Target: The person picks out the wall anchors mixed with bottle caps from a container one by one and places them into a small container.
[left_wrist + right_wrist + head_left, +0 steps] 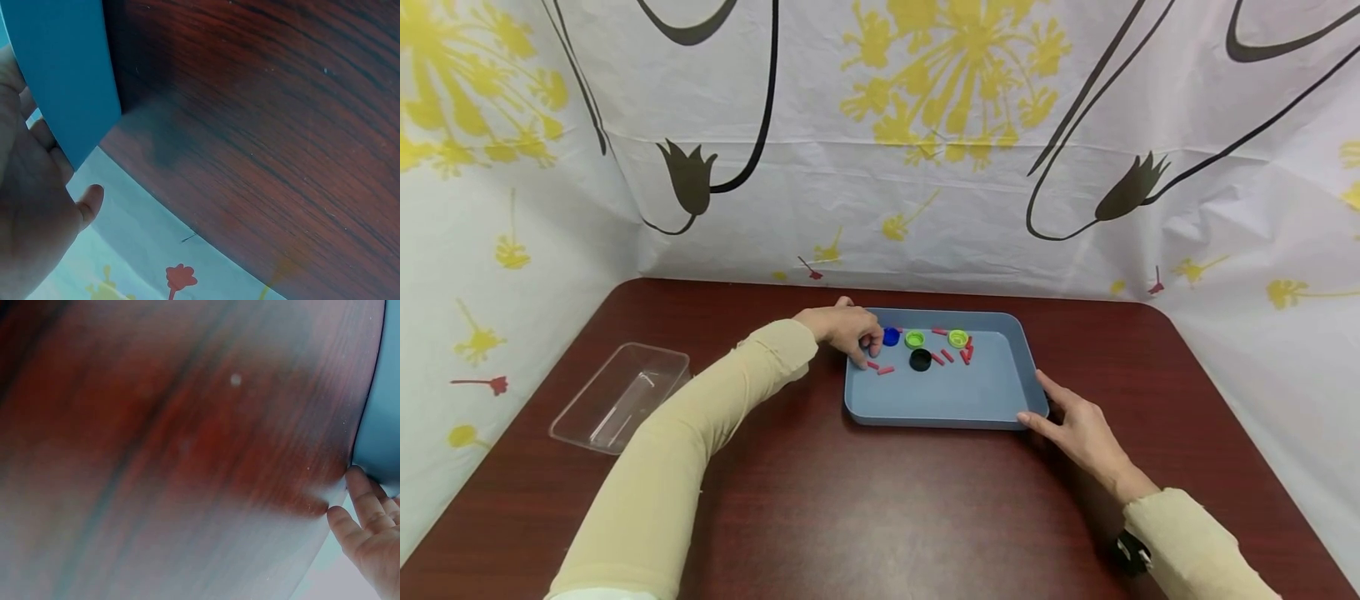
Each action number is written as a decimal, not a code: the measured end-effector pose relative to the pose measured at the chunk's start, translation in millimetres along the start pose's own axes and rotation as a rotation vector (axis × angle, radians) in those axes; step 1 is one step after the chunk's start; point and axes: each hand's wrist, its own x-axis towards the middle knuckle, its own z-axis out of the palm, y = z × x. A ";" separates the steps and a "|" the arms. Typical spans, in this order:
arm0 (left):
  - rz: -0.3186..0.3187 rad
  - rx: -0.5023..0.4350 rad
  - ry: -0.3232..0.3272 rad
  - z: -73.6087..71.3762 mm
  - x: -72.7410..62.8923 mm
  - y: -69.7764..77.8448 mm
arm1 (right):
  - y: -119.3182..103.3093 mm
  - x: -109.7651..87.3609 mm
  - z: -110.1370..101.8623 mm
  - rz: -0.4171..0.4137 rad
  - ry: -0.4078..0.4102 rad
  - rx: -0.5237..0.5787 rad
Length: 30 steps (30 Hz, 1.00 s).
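Note:
A shallow blue-grey tray (970,396) lies on the table. Its contents include a blue cap (891,337), a black cap (921,360), a green cap (914,339), a yellow-green cap (958,338) and several short red sticks (886,370). My left hand (848,327) reaches over the tray's left wall, fingers bent down beside a red stick (872,365). Whether they pinch it is too small to tell. In the left wrist view, the tray wall (69,69) partly hides those fingers. With thumb and fingers, my right hand (1086,433) holds the tray's front right corner.
A clear plastic container (625,398) stands on the left of the dark red wooden table (880,517). Behind and at both sides hangs a white flower-printed sheet (820,192). My left forearm crosses the table between container and tray.

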 end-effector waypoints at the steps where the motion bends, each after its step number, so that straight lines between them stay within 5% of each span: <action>1: 0.000 0.001 0.003 0.1 0.2 0.1 | 0.0 0.0 -0.1 0.001 0.000 0.001; 22: -0.035 0.009 0.011 -0.9 -0.7 6.6 | -0.2 0.1 -0.9 0.010 -0.012 0.016; 30: 0.015 0.063 0.013 -2.2 0.1 5.2 | 0.0 -0.5 -2.0 0.000 -0.009 0.021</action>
